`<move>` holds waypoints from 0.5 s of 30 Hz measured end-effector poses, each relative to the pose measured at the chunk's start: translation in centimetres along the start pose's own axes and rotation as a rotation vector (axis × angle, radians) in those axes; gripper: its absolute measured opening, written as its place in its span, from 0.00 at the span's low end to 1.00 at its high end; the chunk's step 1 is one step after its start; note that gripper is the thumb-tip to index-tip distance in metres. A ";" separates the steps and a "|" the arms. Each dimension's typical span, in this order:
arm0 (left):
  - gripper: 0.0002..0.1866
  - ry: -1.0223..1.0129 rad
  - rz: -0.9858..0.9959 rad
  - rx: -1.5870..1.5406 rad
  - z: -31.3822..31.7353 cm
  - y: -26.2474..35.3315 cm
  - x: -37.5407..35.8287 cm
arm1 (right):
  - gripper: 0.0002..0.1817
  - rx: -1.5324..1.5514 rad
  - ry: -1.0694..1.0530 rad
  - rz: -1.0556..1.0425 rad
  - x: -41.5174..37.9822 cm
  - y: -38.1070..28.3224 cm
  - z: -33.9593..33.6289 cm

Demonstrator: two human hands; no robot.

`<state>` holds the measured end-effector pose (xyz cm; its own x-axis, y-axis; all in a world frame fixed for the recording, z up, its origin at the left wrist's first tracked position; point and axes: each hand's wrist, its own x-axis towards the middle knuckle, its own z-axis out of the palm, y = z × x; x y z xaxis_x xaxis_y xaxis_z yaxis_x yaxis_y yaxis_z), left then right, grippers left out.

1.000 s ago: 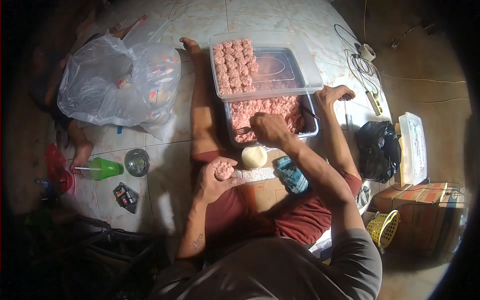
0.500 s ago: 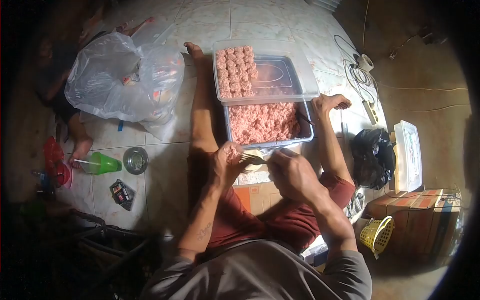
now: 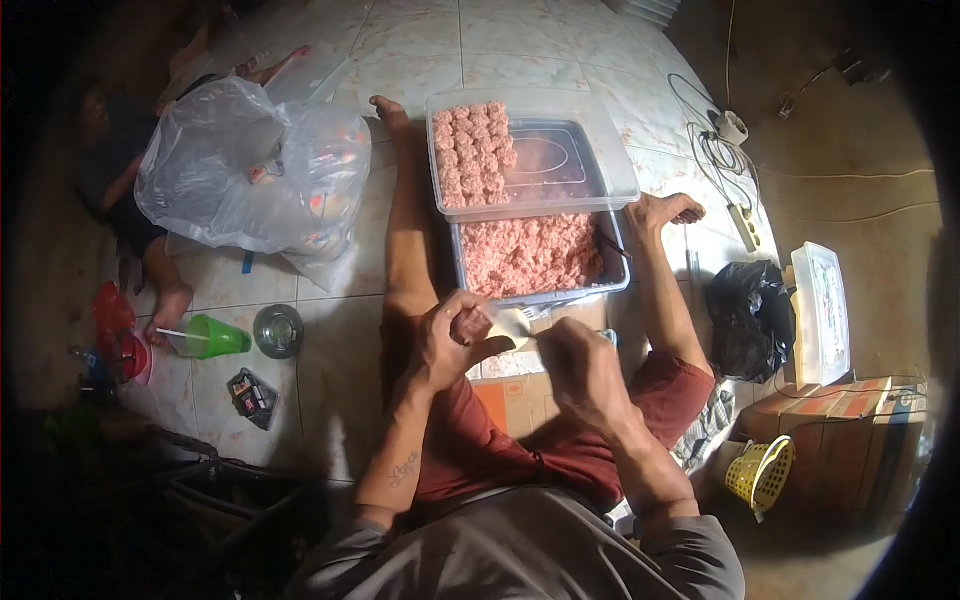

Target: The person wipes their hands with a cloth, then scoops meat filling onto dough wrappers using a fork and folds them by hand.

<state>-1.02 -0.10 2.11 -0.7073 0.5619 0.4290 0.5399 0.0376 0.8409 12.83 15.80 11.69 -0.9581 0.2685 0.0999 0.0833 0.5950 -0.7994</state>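
Observation:
I sit on the tiled floor with my legs spread around a grey tub of pink minced meat [image 3: 528, 256]. Behind the tub lies a clear lid [image 3: 560, 160] with rows of shaped meat portions [image 3: 472, 152] on its left half. My left hand [image 3: 452, 342] cups a lump of meat [image 3: 468, 324] in its palm, just in front of the tub. My right hand [image 3: 572, 362] grips a fork [image 3: 516, 320] whose tines press against that lump. A round white dough piece [image 3: 512, 326] lies partly hidden under the fork.
A big clear plastic bag [image 3: 250, 175] lies at the left, with another person's leg [image 3: 165, 280] below it. A green cup [image 3: 212, 338], a steel bowl [image 3: 278, 330], a black bag [image 3: 748, 315], a white box [image 3: 826, 305], cardboard boxes [image 3: 840, 430], a yellow basket [image 3: 762, 472] and a power strip [image 3: 742, 222] surround me.
One second ago the fork was in the tub of meat and my left hand was lower left. The fork came back to my left hand, which rose to meet it.

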 end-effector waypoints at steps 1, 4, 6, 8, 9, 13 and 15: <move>0.14 -0.047 -0.151 -0.139 -0.1 0.0 -0.3 | 0.01 0.006 0.002 -0.003 0.1 0.1 0.2; 0.17 -0.137 -0.155 -0.080 -0.2 -0.1 -0.8 | 0.01 0.045 -0.058 -0.047 0.3 1.5 2.0; 0.16 -0.231 -0.314 0.133 -0.4 0.0 -0.4 | 0.02 0.020 -0.059 -0.028 0.5 1.2 1.1; 0.15 -0.225 -0.307 0.006 -0.1 -0.4 -0.8 | 0.02 0.079 0.043 -0.021 0.2 0.5 1.1; 0.16 -0.195 -0.346 -0.016 0.4 -0.6 -0.9 | 0.02 0.057 -0.014 -0.027 0.3 1.3 1.5; 0.18 -0.147 -0.155 -0.155 -0.6 0.5 0.8 | 0.02 0.129 0.096 0.030 -0.6 0.2 0.7; 0.16 -0.277 -0.257 -0.019 -1.1 0.4 0.5 | 0.02 0.096 0.063 0.014 -0.5 1.7 2.3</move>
<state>-1.64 -0.73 3.06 -0.6673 0.7381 0.0998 0.3504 0.1929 0.9165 12.79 15.00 8.91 -0.9377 0.3248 0.1230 0.0669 0.5166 -0.8536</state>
